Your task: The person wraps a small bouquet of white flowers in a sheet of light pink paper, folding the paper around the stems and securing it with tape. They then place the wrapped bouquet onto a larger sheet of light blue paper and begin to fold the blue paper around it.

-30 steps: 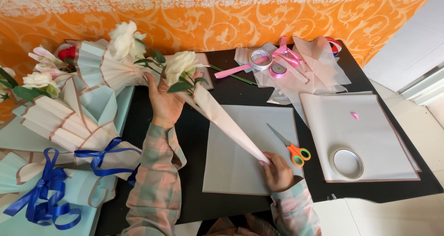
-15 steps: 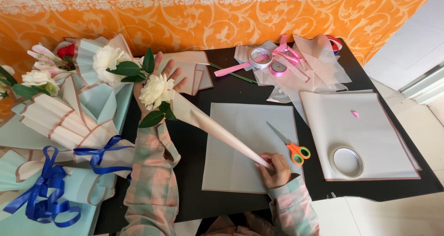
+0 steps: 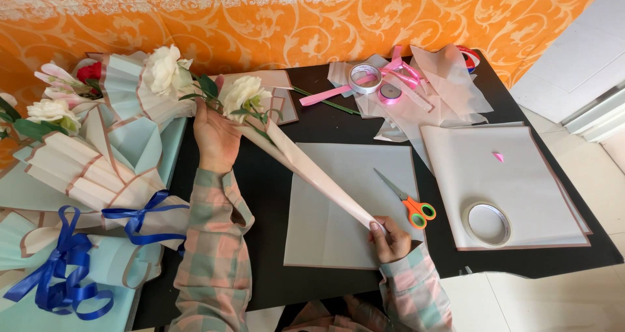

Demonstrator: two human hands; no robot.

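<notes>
The cone (image 3: 312, 169) of pale pink paper lies on a long slant across the black table (image 3: 273, 195), its narrow tip low and toward the person, its wide mouth up and away to the left, where a white flower (image 3: 242, 92) with green leaves pokes out. The right hand (image 3: 389, 239) pinches the tip, fingers closed round it. The left hand (image 3: 216, 138) is cupped under the wide end just below the bloom, palm up, fingers spread along the paper. The cone is lifted above a grey-white square sheet (image 3: 338, 208) with a thin pink edge that lies flat on the table.

Orange-handled scissors (image 3: 407, 202) rest on that sheet's right edge, blades pointing up-left. Further right lies a stack of cream sheets (image 3: 514, 176), matte and smooth, with a white tape roll (image 3: 487, 224) on its near corner and a tiny pink scrap (image 3: 498, 156) above. At the far side sit translucent pink wrap offcuts (image 3: 443, 91), another tape roll (image 3: 364, 78) and a spool of pink ribbon (image 3: 390, 92) with a loose tail.

On the left, finished bouquets (image 3: 97, 150) in pleated mint-and-cream paper with brown edging are heaped together, tied with glossy blue ribbon (image 3: 65, 267). Behind runs an orange cloth (image 3: 312, 19) with a swirling cream pattern.
</notes>
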